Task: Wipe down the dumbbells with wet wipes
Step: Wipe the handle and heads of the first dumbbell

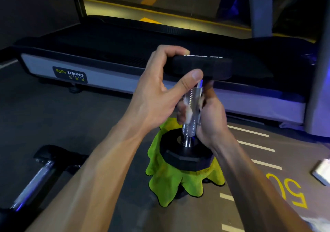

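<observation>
"BODY STRONG" on treadmill (pixel 125 78); floor "50" (pixel 287 192).

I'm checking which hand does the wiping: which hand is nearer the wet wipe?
Right. The right hand grips the wet wipe around the dumbbell handle. The left hand is above it, holding the top weight.

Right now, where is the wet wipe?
In the head view, just right of centre: the wet wipe is wrapped round the upright dumbbell at its steel handle, held in the right hand, below the left hand.
</observation>
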`<action>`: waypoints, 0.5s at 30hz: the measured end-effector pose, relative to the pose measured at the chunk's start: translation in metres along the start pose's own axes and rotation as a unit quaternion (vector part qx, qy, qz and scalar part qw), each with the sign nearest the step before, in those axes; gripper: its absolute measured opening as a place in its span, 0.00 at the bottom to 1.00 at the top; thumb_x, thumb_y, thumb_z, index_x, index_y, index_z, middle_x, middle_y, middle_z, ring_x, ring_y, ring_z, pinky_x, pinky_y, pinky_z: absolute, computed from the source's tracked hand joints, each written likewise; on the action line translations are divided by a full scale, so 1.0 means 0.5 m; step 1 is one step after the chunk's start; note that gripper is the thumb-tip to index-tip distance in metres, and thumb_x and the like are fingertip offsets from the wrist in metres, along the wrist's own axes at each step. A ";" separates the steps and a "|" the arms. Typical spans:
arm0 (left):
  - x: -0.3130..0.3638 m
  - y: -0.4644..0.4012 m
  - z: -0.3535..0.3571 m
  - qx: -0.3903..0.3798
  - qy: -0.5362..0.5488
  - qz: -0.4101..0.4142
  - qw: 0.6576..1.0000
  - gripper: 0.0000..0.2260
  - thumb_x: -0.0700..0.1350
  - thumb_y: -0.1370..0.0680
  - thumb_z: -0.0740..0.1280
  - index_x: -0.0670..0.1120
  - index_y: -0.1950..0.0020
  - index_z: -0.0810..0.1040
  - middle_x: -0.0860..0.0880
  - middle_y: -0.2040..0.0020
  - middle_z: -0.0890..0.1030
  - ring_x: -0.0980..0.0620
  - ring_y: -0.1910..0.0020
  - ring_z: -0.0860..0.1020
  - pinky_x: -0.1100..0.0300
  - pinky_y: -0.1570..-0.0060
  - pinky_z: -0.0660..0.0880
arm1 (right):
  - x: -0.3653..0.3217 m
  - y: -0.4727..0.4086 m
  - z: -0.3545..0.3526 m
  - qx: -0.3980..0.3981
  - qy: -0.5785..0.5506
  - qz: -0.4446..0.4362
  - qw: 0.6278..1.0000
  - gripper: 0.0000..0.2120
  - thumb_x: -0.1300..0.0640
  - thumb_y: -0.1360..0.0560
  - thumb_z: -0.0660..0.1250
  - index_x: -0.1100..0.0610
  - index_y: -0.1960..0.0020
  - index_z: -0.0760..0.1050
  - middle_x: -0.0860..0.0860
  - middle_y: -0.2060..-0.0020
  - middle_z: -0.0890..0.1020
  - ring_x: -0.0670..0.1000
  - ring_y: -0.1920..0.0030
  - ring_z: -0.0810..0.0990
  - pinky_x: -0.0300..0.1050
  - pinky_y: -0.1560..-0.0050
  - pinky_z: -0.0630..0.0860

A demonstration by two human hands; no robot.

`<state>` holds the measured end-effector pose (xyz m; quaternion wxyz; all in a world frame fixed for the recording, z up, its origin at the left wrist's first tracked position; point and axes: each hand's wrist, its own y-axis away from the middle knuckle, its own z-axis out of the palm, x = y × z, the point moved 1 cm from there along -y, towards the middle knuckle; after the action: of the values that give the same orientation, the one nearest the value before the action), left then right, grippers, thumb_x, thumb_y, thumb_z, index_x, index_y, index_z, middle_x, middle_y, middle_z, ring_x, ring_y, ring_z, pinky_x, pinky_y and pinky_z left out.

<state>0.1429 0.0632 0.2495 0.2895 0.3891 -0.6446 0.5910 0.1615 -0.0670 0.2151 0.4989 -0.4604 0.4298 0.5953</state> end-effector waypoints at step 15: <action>-0.005 -0.006 0.033 0.018 -0.055 0.027 0.998 0.16 0.55 0.21 0.73 0.54 0.36 0.74 0.51 0.36 0.76 0.57 0.34 0.74 0.68 0.36 0.67 | 0.052 0.124 0.005 0.138 0.163 -0.177 0.961 0.18 0.57 0.14 0.58 0.50 0.26 0.72 0.42 0.36 0.81 0.40 0.34 0.78 0.43 0.31 0.72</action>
<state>0.1482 0.0475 0.2467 0.2309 0.4084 -0.6592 0.5877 0.0979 -0.0675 0.1934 0.5780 -0.5467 0.4951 0.3492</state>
